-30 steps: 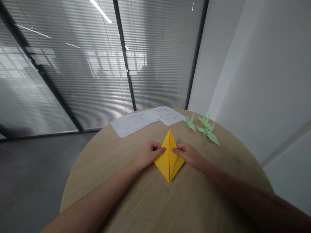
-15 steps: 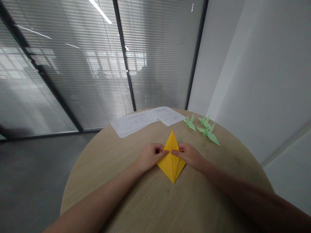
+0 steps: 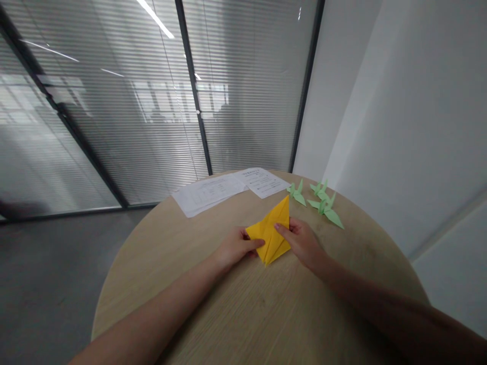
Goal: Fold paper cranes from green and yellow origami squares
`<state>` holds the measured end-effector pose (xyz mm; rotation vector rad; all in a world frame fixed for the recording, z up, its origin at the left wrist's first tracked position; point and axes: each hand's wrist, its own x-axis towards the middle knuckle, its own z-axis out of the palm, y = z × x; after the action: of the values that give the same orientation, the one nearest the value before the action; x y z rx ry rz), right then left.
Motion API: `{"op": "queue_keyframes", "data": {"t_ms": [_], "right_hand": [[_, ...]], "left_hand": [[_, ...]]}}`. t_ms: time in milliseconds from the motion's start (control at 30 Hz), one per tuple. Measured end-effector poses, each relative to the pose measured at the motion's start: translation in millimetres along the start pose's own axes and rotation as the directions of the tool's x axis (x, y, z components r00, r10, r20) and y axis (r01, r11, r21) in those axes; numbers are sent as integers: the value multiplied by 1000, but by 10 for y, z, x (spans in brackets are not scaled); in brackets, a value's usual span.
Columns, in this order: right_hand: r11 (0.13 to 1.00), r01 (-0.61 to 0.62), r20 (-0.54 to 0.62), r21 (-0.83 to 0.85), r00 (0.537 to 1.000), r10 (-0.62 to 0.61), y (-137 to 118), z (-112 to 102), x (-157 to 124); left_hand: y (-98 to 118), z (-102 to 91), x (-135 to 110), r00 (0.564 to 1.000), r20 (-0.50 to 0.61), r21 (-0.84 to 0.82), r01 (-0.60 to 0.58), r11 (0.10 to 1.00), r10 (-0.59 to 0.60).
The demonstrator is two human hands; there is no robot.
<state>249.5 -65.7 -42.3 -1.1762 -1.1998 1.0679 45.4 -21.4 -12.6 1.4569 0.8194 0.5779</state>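
Note:
A folded sheet of yellow origami paper point(image 3: 272, 230) is held between both hands over the table, its long point tilted up and to the right. My left hand point(image 3: 241, 244) grips its left corner, thumb on the front face and fingers behind. On the right edge, my right hand point(image 3: 299, 237) pinches the paper with the thumb pressed near its middle. Creases run toward the narrow lower tip. The fingers behind the paper are partly hidden.
Three pale green paper cranes, one of them a front crane point(image 3: 330, 213), sit at the back right of the round wooden table point(image 3: 152, 274). Printed white sheets point(image 3: 213, 192) lie at its far edge. Glass panels with blinds point(image 3: 251, 116) and a white wall point(image 3: 429, 126) stand beyond.
The yellow paper has turned clockwise; its upper point now leans right, and its left corner sticks out in my left hand. My right hand has shifted slightly right and up.

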Motion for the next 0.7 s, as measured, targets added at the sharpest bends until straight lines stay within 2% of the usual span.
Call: {"op": "queue_keyframes", "data": {"t_ms": [133,300,433,500,567,633,700], "right_hand": [[1000,4,-80,-20,997,-6,47,-51,45],[990,134,-245,33,962,-122,62,-85,100],[983,154,-271,95,955,-124,42,-101,132],[983,152,-286,99,951,-118,51,-117,155],[986,137,-293,99,950,-103,76,-133,177],[986,106,-279,126,958,-67,104,-140,189],[983,68,-247,168,969,-25,122,-135,186]], "left_hand": [[-43,14,19,999,-18,70,31,997,-30],[-8,38,-23,991,124,207,24,978,-51],[24,15,-54,973,215,249,25,968,-80],[9,-21,-43,970,226,248,27,968,-85],[-20,-68,-17,983,168,241,25,970,-67],[-42,-116,13,999,45,247,2,969,-14],[-37,-152,28,990,-99,291,-64,954,96]]}}
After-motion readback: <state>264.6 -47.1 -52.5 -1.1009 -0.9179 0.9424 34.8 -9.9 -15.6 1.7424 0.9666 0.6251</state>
